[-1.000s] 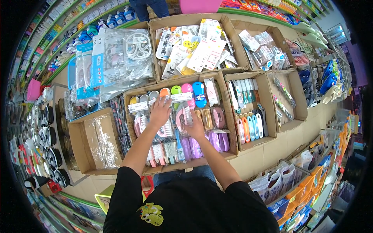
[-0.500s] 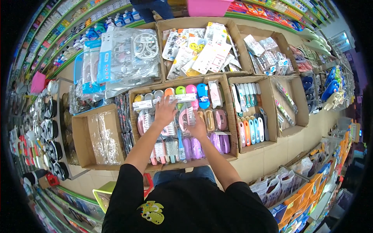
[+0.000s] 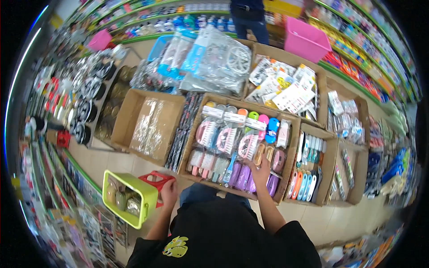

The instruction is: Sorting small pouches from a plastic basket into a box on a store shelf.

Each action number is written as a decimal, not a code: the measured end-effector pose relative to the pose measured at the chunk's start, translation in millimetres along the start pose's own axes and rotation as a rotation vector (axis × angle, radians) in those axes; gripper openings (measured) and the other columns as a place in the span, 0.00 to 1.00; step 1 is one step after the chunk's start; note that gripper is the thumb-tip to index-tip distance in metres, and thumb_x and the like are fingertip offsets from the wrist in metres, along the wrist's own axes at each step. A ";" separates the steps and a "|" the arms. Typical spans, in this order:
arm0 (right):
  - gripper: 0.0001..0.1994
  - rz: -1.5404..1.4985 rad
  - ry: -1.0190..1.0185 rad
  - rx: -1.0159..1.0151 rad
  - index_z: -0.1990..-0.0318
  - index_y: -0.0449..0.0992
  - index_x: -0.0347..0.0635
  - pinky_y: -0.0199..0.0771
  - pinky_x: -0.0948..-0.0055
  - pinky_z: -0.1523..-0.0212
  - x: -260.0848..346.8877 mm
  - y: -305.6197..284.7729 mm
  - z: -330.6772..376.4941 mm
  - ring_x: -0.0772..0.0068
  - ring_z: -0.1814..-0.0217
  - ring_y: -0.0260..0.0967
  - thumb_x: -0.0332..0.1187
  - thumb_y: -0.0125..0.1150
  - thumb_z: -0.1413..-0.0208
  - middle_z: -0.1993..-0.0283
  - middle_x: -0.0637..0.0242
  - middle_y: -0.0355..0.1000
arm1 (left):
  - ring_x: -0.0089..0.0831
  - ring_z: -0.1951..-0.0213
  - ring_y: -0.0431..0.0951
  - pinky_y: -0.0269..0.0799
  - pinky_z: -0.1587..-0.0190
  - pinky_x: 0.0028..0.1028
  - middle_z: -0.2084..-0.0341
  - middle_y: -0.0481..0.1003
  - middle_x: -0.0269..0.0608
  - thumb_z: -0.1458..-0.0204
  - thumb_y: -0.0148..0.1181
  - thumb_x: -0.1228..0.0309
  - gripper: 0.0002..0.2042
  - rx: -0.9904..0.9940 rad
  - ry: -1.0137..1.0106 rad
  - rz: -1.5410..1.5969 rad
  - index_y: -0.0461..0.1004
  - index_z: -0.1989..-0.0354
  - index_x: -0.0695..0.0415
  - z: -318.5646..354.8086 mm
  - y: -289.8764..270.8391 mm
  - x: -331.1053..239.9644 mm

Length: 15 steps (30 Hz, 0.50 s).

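My right hand reaches into the cardboard box of brushes, fingers apart over the purple packaged brushes and beside the wooden-looking oval brushes. It seems to touch them but grips nothing I can see. In the same box, pink-and-white packaged brushes lie in a row under white card tops. Down at the left, my left hand is closed at the edge of a red plastic piece that looks like a stool; its fingertips are partly hidden.
A lime-green bin holding packets stands beside the red piece. Around the brush box are a cardboard box with clear wrap, a box of carded goods and a box of handled tools. A person stands beyond, near a pink bin.
My view has swung left. My left hand has left the pink-and-white brushes for the red piece. My right hand has moved nearer, down to the purple brushes; another pink-and-white pack lies in the row.
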State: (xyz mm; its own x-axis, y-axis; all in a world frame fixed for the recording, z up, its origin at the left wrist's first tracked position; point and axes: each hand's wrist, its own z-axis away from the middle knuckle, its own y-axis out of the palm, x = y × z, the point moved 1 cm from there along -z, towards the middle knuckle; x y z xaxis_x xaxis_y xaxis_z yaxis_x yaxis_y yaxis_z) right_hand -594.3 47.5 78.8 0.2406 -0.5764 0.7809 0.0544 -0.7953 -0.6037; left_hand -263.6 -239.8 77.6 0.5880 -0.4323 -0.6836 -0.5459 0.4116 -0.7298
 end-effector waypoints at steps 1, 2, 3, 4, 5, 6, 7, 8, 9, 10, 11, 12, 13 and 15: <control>0.31 -0.006 -0.032 0.027 0.41 0.70 0.35 0.72 0.58 0.47 -0.5 -2.1 6.2 0.48 0.48 0.71 0.33 0.72 0.53 0.47 0.49 0.72 | 0.44 0.66 0.80 0.75 0.60 0.35 0.70 0.79 0.50 0.44 0.59 0.71 0.09 -0.057 -0.072 -0.050 0.78 0.58 0.61 25.9 -12.6 24.4; 0.29 -0.016 -0.074 0.068 0.42 0.71 0.36 0.73 0.59 0.48 0.4 -1.9 10.9 0.49 0.49 0.72 0.33 0.71 0.52 0.49 0.49 0.72 | 0.43 0.68 0.81 0.75 0.61 0.35 0.71 0.79 0.50 0.44 0.59 0.71 0.09 -0.118 -0.148 -0.101 0.79 0.58 0.61 53.5 -23.0 45.0; 0.27 -0.029 -0.117 0.115 0.42 0.72 0.36 0.73 0.61 0.48 1.8 -1.1 15.6 0.51 0.50 0.72 0.32 0.70 0.51 0.51 0.50 0.72 | 0.43 0.68 0.81 0.75 0.61 0.35 0.71 0.79 0.50 0.44 0.59 0.71 0.09 -0.158 -0.184 -0.098 0.79 0.58 0.61 87.0 -27.9 68.7; 0.27 -0.048 -0.164 0.163 0.42 0.72 0.36 0.73 0.61 0.48 1.8 2.2 20.5 0.51 0.50 0.72 0.32 0.70 0.51 0.51 0.50 0.72 | 0.43 0.68 0.81 0.76 0.62 0.35 0.72 0.79 0.50 0.43 0.59 0.70 0.09 -0.207 -0.439 -0.023 0.79 0.59 0.60 127.2 -27.3 96.8; 0.26 -0.048 -0.194 0.241 0.43 0.72 0.37 0.74 0.64 0.50 -1.0 4.6 25.9 0.55 0.51 0.72 0.30 0.69 0.50 0.51 0.52 0.73 | 0.43 0.68 0.81 0.76 0.63 0.35 0.73 0.80 0.50 0.43 0.58 0.69 0.09 -0.247 -0.686 0.063 0.80 0.60 0.59 156.9 -23.0 113.4; 0.24 -0.049 -0.229 0.326 0.43 0.72 0.37 0.75 0.66 0.51 -4.0 8.7 31.6 0.59 0.52 0.73 0.29 0.68 0.50 0.52 0.53 0.73 | 0.43 0.68 0.81 0.76 0.63 0.35 0.73 0.80 0.50 0.43 0.58 0.69 0.09 -0.299 -0.731 0.072 0.80 0.60 0.59 178.6 -19.6 117.5; 0.24 -0.070 -0.283 0.389 0.43 0.72 0.37 0.75 0.66 0.51 -7.4 13.8 37.8 0.59 0.52 0.73 0.29 0.68 0.50 0.52 0.53 0.73 | 0.43 0.68 0.82 0.76 0.62 0.35 0.73 0.80 0.50 0.43 0.58 0.67 0.10 -0.293 -0.836 0.040 0.80 0.60 0.58 204.0 -16.8 121.4; 0.24 -0.088 -0.247 0.410 0.43 0.73 0.38 0.76 0.68 0.54 -13.7 15.8 44.1 0.63 0.54 0.73 0.28 0.67 0.49 0.53 0.55 0.73 | 0.44 0.67 0.82 0.76 0.62 0.36 0.73 0.80 0.50 0.43 0.58 0.64 0.11 -0.276 -0.941 0.014 0.81 0.60 0.58 232.0 -13.8 126.1; 0.23 -0.108 -0.215 0.441 0.43 0.73 0.39 0.77 0.71 0.57 -12.4 21.9 51.1 0.67 0.56 0.73 0.27 0.67 0.49 0.54 0.58 0.74 | 0.46 0.65 0.82 0.76 0.60 0.38 0.70 0.81 0.50 0.44 0.57 0.60 0.14 -0.285 -0.920 -0.137 0.81 0.60 0.57 262.4 -6.8 139.9; 0.23 -0.118 -0.263 0.499 0.43 0.73 0.39 0.77 0.71 0.57 -6.8 27.1 57.6 0.67 0.56 0.73 0.27 0.67 0.49 0.54 0.58 0.74 | 0.46 0.65 0.82 0.76 0.60 0.38 0.70 0.81 0.50 0.44 0.57 0.60 0.14 -0.333 -0.976 -0.120 0.81 0.60 0.57 288.1 -3.8 138.2; 0.23 -0.154 -0.192 0.578 0.43 0.73 0.39 0.76 0.73 0.60 -0.5 30.9 62.5 0.70 0.59 0.74 0.26 0.66 0.49 0.56 0.59 0.74 | 0.47 0.64 0.82 0.77 0.59 0.39 0.69 0.81 0.50 0.45 0.57 0.59 0.14 -0.330 -0.973 -0.130 0.81 0.61 0.57 306.8 -0.8 132.9; 0.22 -0.181 -0.114 0.647 0.43 0.73 0.40 0.76 0.75 0.63 6.2 35.4 66.9 0.72 0.62 0.74 0.26 0.66 0.48 0.58 0.61 0.75 | 0.47 0.62 0.82 0.77 0.58 0.40 0.67 0.81 0.51 0.45 0.57 0.59 0.15 -0.318 -0.960 -0.140 0.81 0.61 0.57 319.8 1.8 128.7; 0.20 -0.204 -0.124 0.677 0.46 0.75 0.39 0.75 0.76 0.66 13.8 44.6 72.1 0.75 0.67 0.73 0.27 0.66 0.47 0.64 0.63 0.76 | 0.47 0.61 0.82 0.76 0.57 0.40 0.67 0.81 0.52 0.46 0.57 0.60 0.15 -0.277 -1.094 -0.164 0.82 0.62 0.58 334.0 3.9 125.7; 0.18 -0.168 -0.172 0.751 0.47 0.76 0.39 0.75 0.76 0.66 25.9 62.9 81.4 0.76 0.68 0.73 0.27 0.66 0.47 0.66 0.65 0.76 | 0.48 0.61 0.82 0.76 0.57 0.40 0.67 0.81 0.52 0.46 0.57 0.59 0.15 -0.331 -1.148 -0.144 0.82 0.63 0.58 361.4 8.9 128.8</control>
State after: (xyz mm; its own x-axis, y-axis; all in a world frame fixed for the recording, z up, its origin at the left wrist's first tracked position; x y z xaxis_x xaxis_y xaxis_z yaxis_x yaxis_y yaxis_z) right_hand -505.7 -2.2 48.1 0.3144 -0.3735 0.8727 0.7289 -0.4939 -0.4740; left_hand 22.9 -1.8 -14.7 0.7526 0.5785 -0.3146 -0.4597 0.1194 -0.8800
